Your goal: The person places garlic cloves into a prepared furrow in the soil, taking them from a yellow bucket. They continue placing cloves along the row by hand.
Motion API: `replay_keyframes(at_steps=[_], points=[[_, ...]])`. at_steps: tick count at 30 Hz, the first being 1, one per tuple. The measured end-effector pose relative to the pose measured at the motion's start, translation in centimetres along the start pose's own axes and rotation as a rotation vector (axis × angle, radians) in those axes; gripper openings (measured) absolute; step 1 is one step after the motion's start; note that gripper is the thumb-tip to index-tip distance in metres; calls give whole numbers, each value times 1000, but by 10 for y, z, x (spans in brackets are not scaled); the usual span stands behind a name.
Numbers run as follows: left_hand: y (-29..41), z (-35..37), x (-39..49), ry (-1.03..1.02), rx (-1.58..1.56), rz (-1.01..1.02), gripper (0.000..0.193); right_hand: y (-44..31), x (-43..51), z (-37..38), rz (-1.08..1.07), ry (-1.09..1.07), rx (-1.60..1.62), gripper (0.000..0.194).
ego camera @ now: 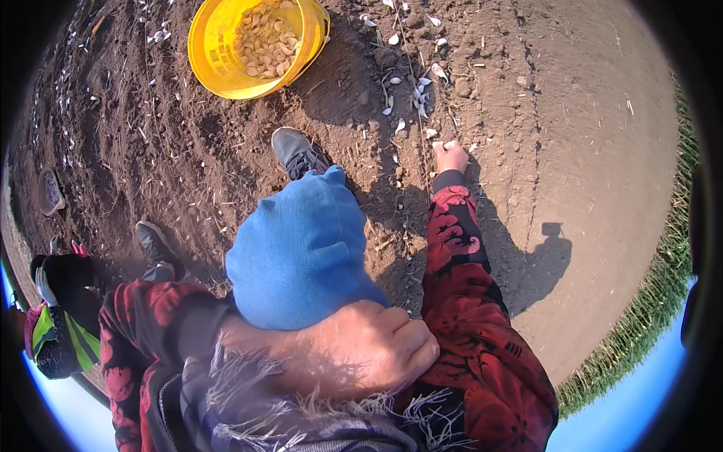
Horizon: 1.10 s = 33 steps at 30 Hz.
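My right hand (451, 156) reaches down to the soil at the furrow, fingers curled; whether a clove is between them is hidden. Pale garlic cloves (421, 101) lie scattered in the furrow just beyond it, beside a thin string (415, 85). My left hand (361, 347) is close below the camera, curled into a loose fist with its back upward, over my blue-clad knee; its palm is hidden. A yellow plastic bucket (212, 62), tilted on the soil at the upper left, holds many garlic cloves (268, 42).
My shoes (296, 152) stand on furrowed soil. More cloves lie in rows at the left. A co-worker in a yellow vest (76, 339) is at the lower left, near another container (51, 192). Grass (638, 322) borders the right side.
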<state>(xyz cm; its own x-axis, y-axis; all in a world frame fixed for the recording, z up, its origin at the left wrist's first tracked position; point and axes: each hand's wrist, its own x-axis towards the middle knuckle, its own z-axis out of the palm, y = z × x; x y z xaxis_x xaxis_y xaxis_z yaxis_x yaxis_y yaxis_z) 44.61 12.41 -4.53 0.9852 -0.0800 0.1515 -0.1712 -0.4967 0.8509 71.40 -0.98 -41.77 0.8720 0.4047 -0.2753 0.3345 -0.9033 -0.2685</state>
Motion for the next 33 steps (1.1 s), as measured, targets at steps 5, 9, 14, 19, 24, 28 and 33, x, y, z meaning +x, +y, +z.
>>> replay_keyframes(at_steps=[5,9,14,19,24,28,33], points=[[1,1,2,-5,82,-24,21,3,12,-12,-25,-90,-139,28],[1,2,7,-19,48,-4,19,21,9,-28,87,-86,320,21],[2,5,10,-62,4,7,22,16,-3,-30,247,-292,729,14],[0,6,9,-27,11,1,22,5,-11,-16,178,-394,489,11],[-2,1,4,0,22,-1,22,1,-7,-10,-132,-235,-27,7],[-3,-1,0,28,10,-7,22,-16,-8,0,-187,-140,-337,12],[-5,-3,-7,47,6,-3,21,-34,-10,8,-17,-197,-255,14]])
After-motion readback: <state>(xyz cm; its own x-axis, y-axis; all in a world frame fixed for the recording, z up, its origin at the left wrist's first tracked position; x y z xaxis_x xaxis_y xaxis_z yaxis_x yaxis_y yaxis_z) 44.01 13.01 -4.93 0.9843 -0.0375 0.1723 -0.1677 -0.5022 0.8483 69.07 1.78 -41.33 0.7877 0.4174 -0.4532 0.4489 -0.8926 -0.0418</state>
